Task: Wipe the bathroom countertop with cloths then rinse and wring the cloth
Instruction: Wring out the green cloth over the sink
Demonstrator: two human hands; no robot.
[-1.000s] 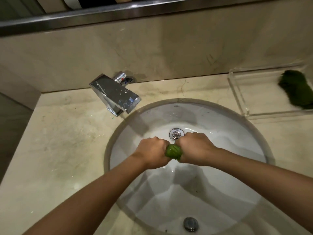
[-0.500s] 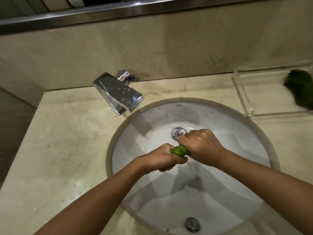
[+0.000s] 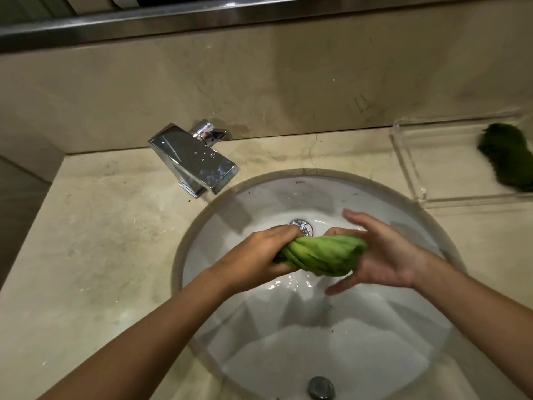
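Observation:
A twisted light green cloth (image 3: 324,254) hangs over the white sink basin (image 3: 340,339), just in front of the chrome drain (image 3: 301,225). My left hand (image 3: 256,260) grips the cloth's left end with curled fingers. My right hand (image 3: 383,254) is spread wide with straight fingers, its palm against the cloth's right end. The beige marble countertop (image 3: 95,255) surrounds the basin and looks damp and streaked.
A square chrome faucet (image 3: 193,160) stands at the basin's back left, with no water running. A clear acrylic tray (image 3: 415,180) at the back right holds a dark green cloth (image 3: 509,155). An overflow cap (image 3: 321,387) sits on the near basin wall.
Both fists were clenched tight around the wrung cloth. My right hand has now let go and spread its fingers, and the cloth has loosened and bulged out between my hands.

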